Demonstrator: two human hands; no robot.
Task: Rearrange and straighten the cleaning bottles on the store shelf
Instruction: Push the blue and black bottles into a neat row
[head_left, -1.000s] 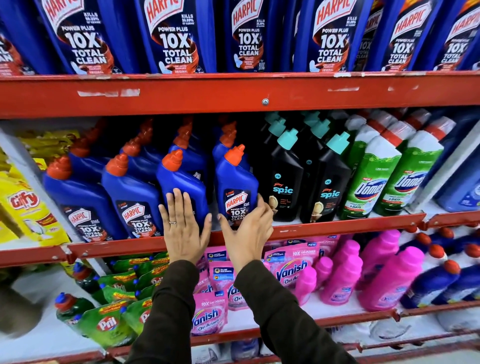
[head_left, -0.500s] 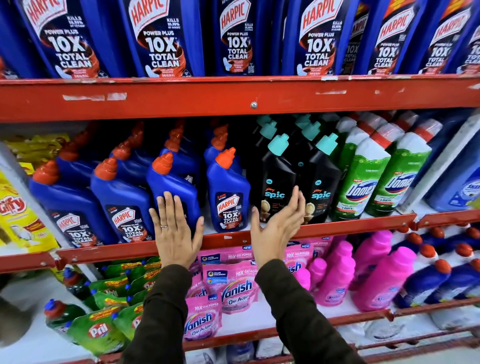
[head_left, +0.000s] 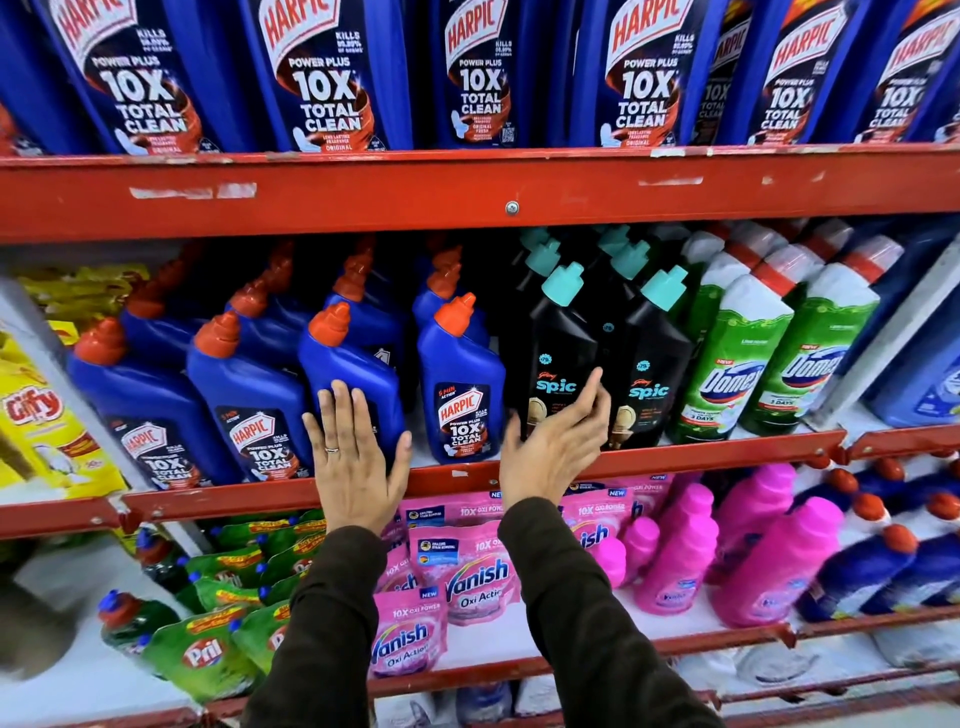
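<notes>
On the middle red shelf (head_left: 701, 457) stand rows of blue Harpic bottles with orange caps. My left hand (head_left: 353, 462) lies flat, fingers spread, against the front of the third blue Harpic bottle (head_left: 353, 364), covering its label. The fourth Harpic bottle (head_left: 460, 384) stands free between my hands, label facing out. My right hand (head_left: 556, 441) is open, its fingertips against the lower front of the left black Spic bottle (head_left: 561, 358) with a teal cap. A second black Spic bottle (head_left: 652, 364) stands to its right.
Green Domex bottles (head_left: 737, 364) lean at the right of the same shelf. Large Harpic bottles (head_left: 322, 78) fill the shelf above. Below are pink Vanish pouches (head_left: 472, 577), pink bottles (head_left: 769, 561) and green Pril packs (head_left: 208, 654). Yellow Giffy packs (head_left: 36, 415) sit far left.
My right hand has left the fourth Harpic bottle and moved right onto the left Spic bottle. My left hand stays on the third Harpic bottle.
</notes>
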